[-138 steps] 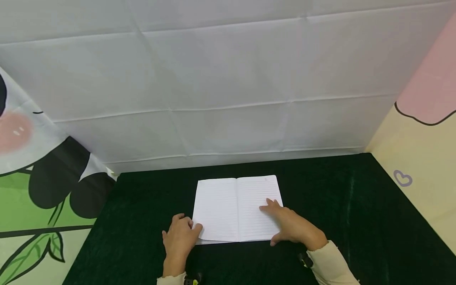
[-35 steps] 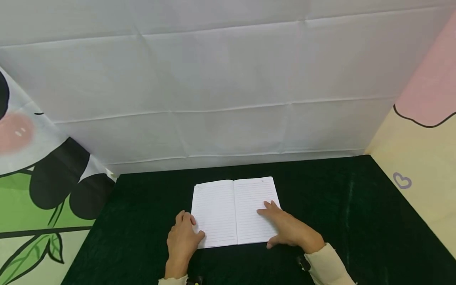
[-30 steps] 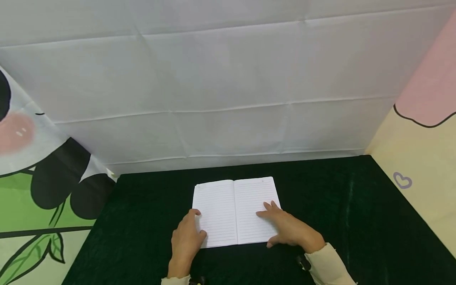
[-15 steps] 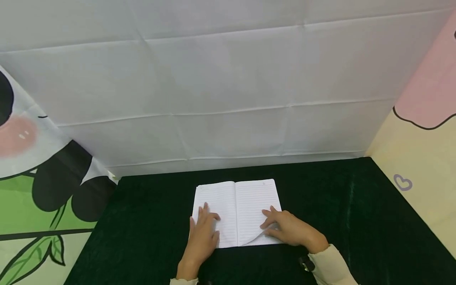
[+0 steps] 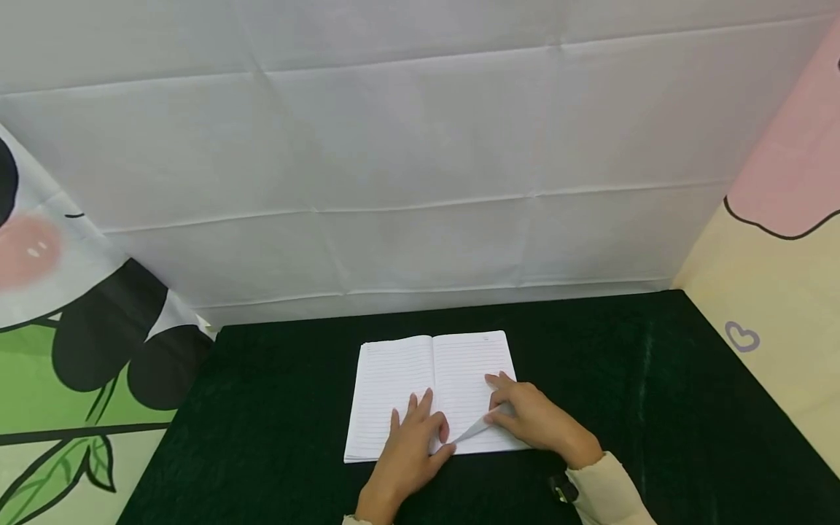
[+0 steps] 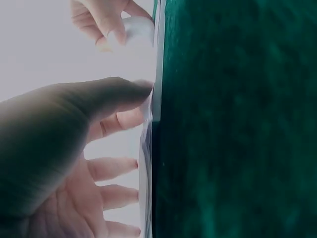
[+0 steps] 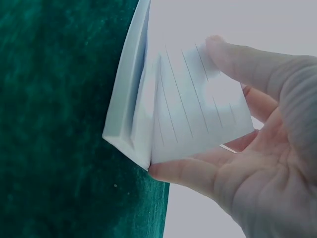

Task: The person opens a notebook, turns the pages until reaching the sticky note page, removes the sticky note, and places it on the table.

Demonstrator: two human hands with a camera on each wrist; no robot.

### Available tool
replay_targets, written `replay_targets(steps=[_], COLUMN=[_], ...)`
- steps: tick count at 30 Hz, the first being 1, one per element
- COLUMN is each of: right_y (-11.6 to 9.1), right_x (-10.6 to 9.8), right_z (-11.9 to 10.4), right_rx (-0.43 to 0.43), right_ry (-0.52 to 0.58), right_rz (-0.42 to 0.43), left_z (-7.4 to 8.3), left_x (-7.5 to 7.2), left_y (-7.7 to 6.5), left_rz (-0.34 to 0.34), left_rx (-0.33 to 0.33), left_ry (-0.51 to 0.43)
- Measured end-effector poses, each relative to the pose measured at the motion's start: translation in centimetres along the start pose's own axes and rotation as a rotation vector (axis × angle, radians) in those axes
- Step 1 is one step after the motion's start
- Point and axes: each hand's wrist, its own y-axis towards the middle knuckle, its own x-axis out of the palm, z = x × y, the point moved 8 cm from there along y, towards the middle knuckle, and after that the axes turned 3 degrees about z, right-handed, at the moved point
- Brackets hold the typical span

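Observation:
A white lined notebook (image 5: 387, 375) lies spread flat in the middle of the head view. My right hand (image 5: 534, 419) pinches the lower outer corner of its right-hand page (image 7: 198, 114) between thumb and index finger, so that the corner is bent up. At the bottom edge by the spine, my left hand (image 5: 410, 452) has thumb and index finger closed at the base of that lifted page, apparently pinching it. The other left fingers (image 6: 114, 196) stretch out over the paper. In the left wrist view the right hand (image 6: 106, 20) shows above, at the raised corner.
A dark green cloth (image 5: 282, 394) covers the table under the notebook. Behind stands a creased white sheet (image 5: 420, 168). Printed panels with cartoon shapes flank the table, a green and black one (image 5: 72, 350) at left and a cream and pink one (image 5: 781, 292) at right.
The left hand has moved from the notebook's left edge across to the bottom of the spine. The right hand, earlier resting on the right page, has lifted and pinched its lower corner.

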Motion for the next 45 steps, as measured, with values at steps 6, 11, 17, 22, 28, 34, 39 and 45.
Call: replay_targets(steps=[6,11,17,22,28,34,39,45], right_y=[-0.1,-0.1,0.1,0.3,0.3,0.2,0.0,-0.6], right_x=[0.0,-0.4,-0.2,0.1,0.3,0.9,1.2,1.4], right_z=[-0.1,-0.1,0.0,0.2,0.5,1.1,1.1,1.2], right_rx=[0.013,0.027,0.060,0.090,0.128,0.212,0.219,0.227], right_ry=[-0.011,-0.047,-0.028,-0.013,-0.030,-0.031,-0.036,-0.073], right_rz=[0.023,0.076,0.068,0.058,0.071,0.034,0.000,-0.051], left_z=[1.0,0.7,0.2,0.3,-0.3,-2.2,-4.2,-7.3], left_x=[0.2,-0.3,-0.8,-0.7,-1.7,-3.7,-5.7,-7.7], left_y=[0.0,0.1,0.1,0.3,0.2,0.0,-0.2,-1.0], left_rz=[0.040,0.100,0.157,0.156,0.240,0.385,0.474,0.514], left_rx=[0.047,-0.010,-0.095,-0.098,-0.141,-0.256,-0.353,-0.481], left_ry=[0.068,0.046,0.051,0.077,0.045,0.007,-0.007,0.030])
